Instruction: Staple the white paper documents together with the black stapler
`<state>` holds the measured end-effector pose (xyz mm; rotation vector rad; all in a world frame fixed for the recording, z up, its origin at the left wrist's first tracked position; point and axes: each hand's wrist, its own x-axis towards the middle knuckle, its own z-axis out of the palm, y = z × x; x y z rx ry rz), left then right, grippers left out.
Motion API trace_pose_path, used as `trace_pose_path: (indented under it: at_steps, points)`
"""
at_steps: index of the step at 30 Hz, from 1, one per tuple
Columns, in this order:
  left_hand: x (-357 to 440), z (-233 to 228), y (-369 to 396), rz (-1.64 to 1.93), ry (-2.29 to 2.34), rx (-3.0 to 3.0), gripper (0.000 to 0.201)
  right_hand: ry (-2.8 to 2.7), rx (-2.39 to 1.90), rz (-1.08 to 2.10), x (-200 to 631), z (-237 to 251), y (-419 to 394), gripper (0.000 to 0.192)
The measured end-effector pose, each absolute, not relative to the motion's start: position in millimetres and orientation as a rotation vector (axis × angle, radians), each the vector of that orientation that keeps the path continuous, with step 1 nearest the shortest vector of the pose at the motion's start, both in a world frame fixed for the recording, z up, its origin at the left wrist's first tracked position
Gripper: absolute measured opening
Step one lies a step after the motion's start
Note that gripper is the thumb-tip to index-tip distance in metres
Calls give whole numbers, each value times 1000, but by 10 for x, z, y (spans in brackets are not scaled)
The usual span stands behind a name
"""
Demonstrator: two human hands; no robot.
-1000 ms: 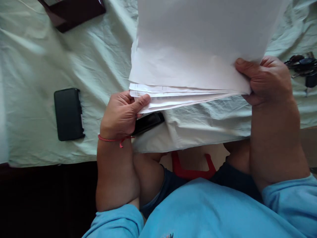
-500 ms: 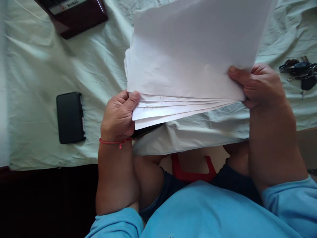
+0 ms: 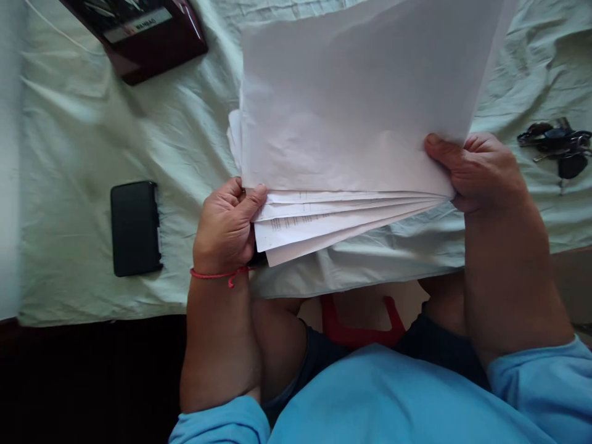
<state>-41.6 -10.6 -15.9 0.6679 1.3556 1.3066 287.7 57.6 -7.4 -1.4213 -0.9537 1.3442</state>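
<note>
A stack of paper sheets (image 3: 356, 105) is held up over the cloth-covered table between my two hands. The top sheet looks blank, and lines of print show on the lower sheets where their near edges fan apart. My left hand (image 3: 227, 225), a red string round its wrist, pinches the near left corner with the thumb on top. My right hand (image 3: 483, 169) grips the right side, its thumb lying on the top sheet and its fingers hidden underneath. Behind my left hand a dark object, partly hidden, shows below the sheets.
A black case-like object (image 3: 135, 228) lies left of my left hand. Farther back at the left stands a dark red glossy box (image 3: 161, 46). A bunch of keys (image 3: 557, 145) lies at the right on the pale green cloth (image 3: 69, 246). Something red (image 3: 361, 336) shows between my legs.
The lower sheets' left corners have spread farther apart, and more print shows. My left hand still pinches the corner. The whole view has shifted slightly.
</note>
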Motion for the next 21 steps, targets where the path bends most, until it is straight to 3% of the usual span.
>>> trace_pose_path:
  at_steps: [5, 15, 21]
  points:
    - [-416, -163, -125, 1312, 1402, 652, 19, -935, -1421, 1400, 2887, -95, 595, 51]
    - [-368, -109, -142, 1322, 1359, 700, 35, -1002, -1432, 1404, 2905, -104, 605, 51]
    - [-368, -134, -149, 1410, 1356, 742, 23, -1162, -1307, 1101, 2977, -144, 630, 46]
